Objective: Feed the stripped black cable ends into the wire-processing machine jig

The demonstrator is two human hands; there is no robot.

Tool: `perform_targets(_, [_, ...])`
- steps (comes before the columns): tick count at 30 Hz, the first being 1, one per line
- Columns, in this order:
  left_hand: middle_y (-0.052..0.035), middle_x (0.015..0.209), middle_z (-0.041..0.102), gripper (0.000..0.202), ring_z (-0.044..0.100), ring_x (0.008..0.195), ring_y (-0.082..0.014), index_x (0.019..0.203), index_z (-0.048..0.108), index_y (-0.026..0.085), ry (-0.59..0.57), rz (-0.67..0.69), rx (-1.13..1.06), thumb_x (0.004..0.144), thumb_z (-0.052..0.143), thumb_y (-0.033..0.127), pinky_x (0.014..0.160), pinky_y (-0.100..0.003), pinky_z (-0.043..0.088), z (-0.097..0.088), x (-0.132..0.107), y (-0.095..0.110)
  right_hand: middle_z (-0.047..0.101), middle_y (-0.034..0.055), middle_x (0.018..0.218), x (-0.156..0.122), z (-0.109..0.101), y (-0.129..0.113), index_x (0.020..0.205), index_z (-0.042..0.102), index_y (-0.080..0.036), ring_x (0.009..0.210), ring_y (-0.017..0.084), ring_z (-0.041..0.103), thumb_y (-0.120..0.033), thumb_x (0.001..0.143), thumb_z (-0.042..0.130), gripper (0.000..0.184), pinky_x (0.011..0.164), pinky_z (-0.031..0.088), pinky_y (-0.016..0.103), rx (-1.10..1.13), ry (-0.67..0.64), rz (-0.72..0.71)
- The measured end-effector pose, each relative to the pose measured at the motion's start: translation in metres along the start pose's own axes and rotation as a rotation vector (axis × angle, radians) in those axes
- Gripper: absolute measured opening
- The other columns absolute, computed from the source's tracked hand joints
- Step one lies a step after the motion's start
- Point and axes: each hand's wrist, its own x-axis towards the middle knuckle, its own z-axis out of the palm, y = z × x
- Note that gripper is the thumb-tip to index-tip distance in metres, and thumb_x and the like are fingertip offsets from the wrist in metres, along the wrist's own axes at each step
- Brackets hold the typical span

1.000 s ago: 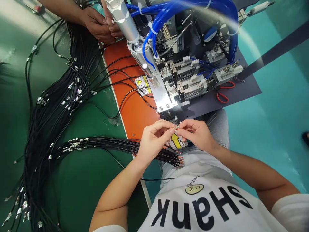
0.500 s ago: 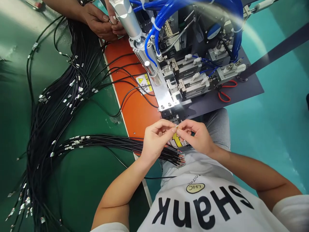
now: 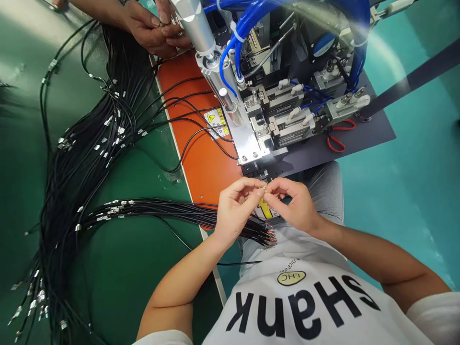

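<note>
My left hand (image 3: 235, 208) and my right hand (image 3: 293, 203) meet fingertip to fingertip just in front of the machine (image 3: 251, 143). Each is closed in a pinch. Between them is a tiny pale piece, too small to name. Under my left hand runs a bundle of black cables (image 3: 172, 211), and its stripped ends with coloured wires (image 3: 269, 237) stick out near my lap. A label with a yellow arrow (image 3: 265, 211) shows below my fingers.
A co-worker's hands (image 3: 158, 31) work at the upper left beside the machine. A large heap of black cables (image 3: 82, 139) lies on the green table (image 3: 143, 268). Red-handled scissors (image 3: 336, 143) rest on the grey plate to the right. Blue air hoses (image 3: 258, 19) arch overhead.
Both hands stay pinched together at nearly the same spot, with slight finger movement. The whole view has shifted a little. The co-worker's fingers have moved slightly.
</note>
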Motion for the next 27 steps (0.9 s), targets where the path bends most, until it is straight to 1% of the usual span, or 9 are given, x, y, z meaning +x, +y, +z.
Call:
perform_targets(2, [-0.0033, 0.083, 0.067, 0.016, 0.056, 0.064, -0.0101, 0.09, 0.07, 0.017, -0.001, -0.001, -0.023, 0.082, 0.074, 0.031, 0.052, -0.021, 0.047, 0.0002, -0.0002, 0.0009, 0.068, 0.0006, 0.074, -0.0003, -0.0001, 0.0002, 0.079, 0.062, -0.021, 0.065, 0.015, 0.062, -0.027, 0.089, 0.063, 0.012, 0.062, 0.046, 0.029, -0.004, -0.005, -0.005])
perform_targets(5, [-0.0012, 0.077, 0.065, 0.013, 0.052, 0.059, -0.0079, 0.085, 0.069, 0.017, 0.027, 0.026, -0.091, 0.08, 0.076, 0.027, 0.051, -0.02, 0.044, 0.0012, 0.0003, 0.0007, 0.068, 0.0005, 0.074, -0.0005, -0.0005, -0.0008, 0.078, 0.062, -0.021, 0.066, 0.015, 0.062, -0.026, 0.09, 0.062, 0.012, 0.062, 0.046, 0.029, 0.005, -0.014, -0.002])
perform_targets(10, [-0.0024, 0.085, 0.066, 0.01, 0.054, 0.06, -0.0073, 0.082, 0.07, 0.017, 0.041, 0.037, -0.141, 0.077, 0.078, 0.023, 0.056, -0.022, 0.046, 0.0001, 0.0017, -0.0009, 0.068, 0.0002, 0.073, 0.0005, -0.001, -0.0021, 0.078, 0.061, -0.021, 0.066, 0.015, 0.062, -0.025, 0.09, 0.062, 0.013, 0.062, 0.045, 0.029, 0.03, -0.035, 0.011])
perform_targets(14, [-0.0012, 0.08, 0.063, 0.008, 0.053, 0.057, -0.0074, 0.081, 0.07, 0.017, 0.023, 0.02, -0.152, 0.08, 0.075, 0.023, 0.054, -0.023, 0.043, -0.0019, 0.0018, -0.0014, 0.067, -0.0005, 0.073, 0.0007, -0.0006, -0.0023, 0.078, 0.063, -0.02, 0.066, 0.014, 0.061, -0.023, 0.089, 0.063, 0.011, 0.062, 0.043, 0.029, 0.037, -0.033, 0.004])
perform_targets(22, [0.0028, 0.069, 0.054, 0.009, 0.047, 0.057, -0.0072, 0.083, 0.062, 0.019, 0.049, -0.048, -0.145, 0.085, 0.067, 0.026, 0.055, -0.02, 0.041, 0.0, -0.0016, -0.0033, 0.069, 0.0001, 0.075, 0.0005, 0.0008, -0.0054, 0.08, 0.064, -0.02, 0.067, 0.014, 0.062, -0.021, 0.089, 0.062, 0.009, 0.063, 0.044, 0.028, 0.056, -0.052, 0.025])
perform_targets(25, [0.0037, 0.065, 0.05, 0.009, 0.045, 0.057, -0.0066, 0.089, 0.064, 0.018, 0.019, -0.059, -0.167, 0.086, 0.067, 0.026, 0.055, -0.019, 0.04, -0.0008, -0.0029, -0.0034, 0.068, -0.0008, 0.073, 0.0008, 0.0012, -0.0043, 0.08, 0.064, -0.02, 0.066, 0.013, 0.061, -0.02, 0.089, 0.062, 0.01, 0.062, 0.044, 0.027, 0.067, -0.065, 0.015])
perform_targets(27, [0.003, 0.067, 0.051, 0.013, 0.046, 0.059, -0.0065, 0.094, 0.066, 0.017, -0.006, -0.06, -0.165, 0.085, 0.07, 0.025, 0.054, -0.018, 0.04, -0.0018, -0.0036, -0.0036, 0.066, -0.0015, 0.071, 0.0005, 0.0014, -0.0026, 0.079, 0.064, -0.02, 0.066, 0.013, 0.06, -0.02, 0.089, 0.063, 0.01, 0.062, 0.044, 0.027, 0.055, -0.06, 0.005])
